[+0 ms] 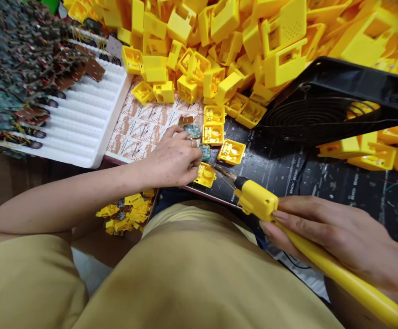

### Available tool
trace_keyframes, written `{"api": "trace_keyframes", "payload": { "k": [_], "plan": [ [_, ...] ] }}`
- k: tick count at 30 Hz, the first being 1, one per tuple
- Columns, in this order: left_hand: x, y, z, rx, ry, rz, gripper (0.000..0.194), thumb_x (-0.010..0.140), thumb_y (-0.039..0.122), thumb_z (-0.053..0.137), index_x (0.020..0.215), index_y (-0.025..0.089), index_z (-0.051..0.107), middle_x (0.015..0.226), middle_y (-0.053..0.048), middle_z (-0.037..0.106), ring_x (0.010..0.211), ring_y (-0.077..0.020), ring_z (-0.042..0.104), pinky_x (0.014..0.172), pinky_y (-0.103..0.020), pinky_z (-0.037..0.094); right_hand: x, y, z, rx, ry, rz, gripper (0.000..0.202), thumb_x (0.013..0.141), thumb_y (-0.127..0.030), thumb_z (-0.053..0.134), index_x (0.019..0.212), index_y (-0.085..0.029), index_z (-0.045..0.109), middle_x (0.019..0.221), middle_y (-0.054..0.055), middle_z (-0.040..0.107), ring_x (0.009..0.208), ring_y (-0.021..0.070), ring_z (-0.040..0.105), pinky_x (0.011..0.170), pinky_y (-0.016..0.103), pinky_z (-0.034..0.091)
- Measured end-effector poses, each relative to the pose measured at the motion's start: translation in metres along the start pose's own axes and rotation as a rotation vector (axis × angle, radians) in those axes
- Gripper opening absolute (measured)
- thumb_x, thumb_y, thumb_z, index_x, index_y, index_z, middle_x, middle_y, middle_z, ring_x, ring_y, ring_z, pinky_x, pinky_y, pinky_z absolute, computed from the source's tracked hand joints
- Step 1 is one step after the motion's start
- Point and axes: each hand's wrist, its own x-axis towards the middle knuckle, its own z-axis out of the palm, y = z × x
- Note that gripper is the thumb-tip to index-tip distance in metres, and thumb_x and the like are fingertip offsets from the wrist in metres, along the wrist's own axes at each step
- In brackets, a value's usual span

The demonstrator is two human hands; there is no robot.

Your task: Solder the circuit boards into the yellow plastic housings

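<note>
My right hand [336, 237] is wrapped round a yellow soldering tool [258, 199], whose thin metal tip points left at a small yellow casing [205, 175] by the table's front edge. My left hand [174, 157], with a ring on one finger, is bent over that casing and a green circuit board [204, 152]; its fingertips are partly hidden, and what they grip is too small to tell. Another green board [192, 131] lies just beyond the left fingers. Open yellow casings stand close by, one [232, 151] to the right and two [213, 134] behind.
Many yellow casings [188, 68] are heaped at the back. A black fan [322, 100] stands at the right. Wired circuit boards [20, 68] are piled on a white foam tray [92, 114] at the left. Below the table edge lie more yellow parts [133, 212].
</note>
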Motion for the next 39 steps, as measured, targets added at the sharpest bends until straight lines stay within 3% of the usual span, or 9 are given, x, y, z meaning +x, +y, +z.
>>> {"api": "trace_keyframes", "payload": {
  "k": [5,9,13,16,21,27,30,35,39],
  "plan": [
    [0.000,0.001,-0.005,0.028,-0.059,-0.009,0.018,0.082,0.025,0.054,0.070,0.019,0.065,0.072,-0.005,0.067,0.084,-0.0238,0.057,0.096,-0.046,0.042,-0.001,0.000,0.004,0.026,0.019,0.057,0.005,0.096,-0.022,0.061,0.095,-0.021,0.066,0.084,0.003,0.071,0.076,0.0133,0.071,0.071,0.023,0.061],
    [-0.013,-0.007,-0.014,0.012,-0.071,0.030,0.021,0.085,0.035,0.060,0.092,0.016,0.067,0.089,-0.009,0.069,0.092,-0.0269,0.060,0.091,-0.044,0.046,-0.003,0.000,0.006,0.035,0.055,0.094,0.005,0.096,-0.025,0.062,0.100,-0.025,0.065,0.084,0.002,0.071,0.074,0.0141,0.071,0.068,0.025,0.061],
    [-0.029,-0.016,-0.014,-0.174,0.041,0.111,0.012,0.092,0.023,0.056,0.092,0.016,0.066,0.105,-0.009,0.069,0.091,-0.0199,0.063,0.084,-0.033,0.049,-0.004,0.000,0.010,0.039,0.125,0.156,0.031,0.096,-0.029,0.062,0.127,-0.030,0.059,0.085,0.001,0.072,0.075,0.0161,0.071,0.067,0.027,0.060],
    [-0.030,-0.015,-0.005,-0.286,0.127,0.132,0.013,0.093,0.016,0.055,0.086,0.017,0.066,0.099,-0.005,0.072,0.089,-0.0162,0.067,0.082,-0.028,0.050,-0.002,0.001,0.011,0.036,0.108,0.123,0.047,0.094,-0.027,0.065,0.139,-0.035,0.052,0.088,0.001,0.073,0.074,0.0175,0.072,0.066,0.029,0.061],
    [-0.025,-0.013,-0.002,-0.248,0.183,0.147,0.011,0.092,0.017,0.057,0.091,0.014,0.068,0.088,-0.006,0.074,0.081,-0.0178,0.069,0.077,-0.029,0.051,-0.003,0.004,0.009,0.001,0.094,0.076,0.052,0.094,-0.025,0.065,0.144,-0.033,0.049,0.088,0.001,0.073,0.075,0.0160,0.071,0.065,0.025,0.059],
    [-0.034,-0.018,-0.014,-0.147,0.046,0.224,0.025,0.095,0.014,0.049,0.103,0.020,0.072,0.102,-0.007,0.073,0.088,-0.0169,0.068,0.078,-0.028,0.050,-0.008,0.009,0.010,0.034,0.123,0.062,0.048,0.092,-0.021,0.066,0.138,-0.030,0.055,0.086,0.001,0.072,0.075,0.0148,0.071,0.067,0.023,0.059],
    [-0.037,-0.012,-0.010,-0.162,0.072,0.136,0.021,0.094,0.017,0.052,0.093,0.018,0.073,0.097,-0.007,0.072,0.085,-0.0164,0.067,0.075,-0.027,0.051,-0.006,0.011,0.011,0.068,0.121,0.034,0.044,0.092,-0.020,0.067,0.134,-0.028,0.057,0.085,0.002,0.073,0.073,0.0156,0.071,0.065,0.025,0.060],
    [-0.032,-0.003,-0.006,-0.463,0.188,-0.126,0.016,0.094,0.020,0.056,0.092,0.015,0.071,0.088,-0.004,0.075,0.079,-0.0128,0.071,0.072,-0.022,0.054,-0.009,0.016,0.009,0.057,0.124,0.024,0.048,0.092,-0.022,0.067,0.138,-0.027,0.055,0.086,0.004,0.073,0.071,0.0160,0.071,0.061,0.024,0.059],
    [-0.031,0.003,-0.006,-0.333,0.083,-0.048,0.018,0.095,0.022,0.055,0.090,0.018,0.072,0.086,-0.003,0.076,0.078,-0.0138,0.071,0.070,-0.023,0.052,-0.010,0.020,0.006,0.000,0.102,0.017,0.049,0.096,-0.029,0.063,0.144,-0.029,0.052,0.083,0.003,0.073,0.065,0.0159,0.070,0.053,0.022,0.056]
  ]
}}
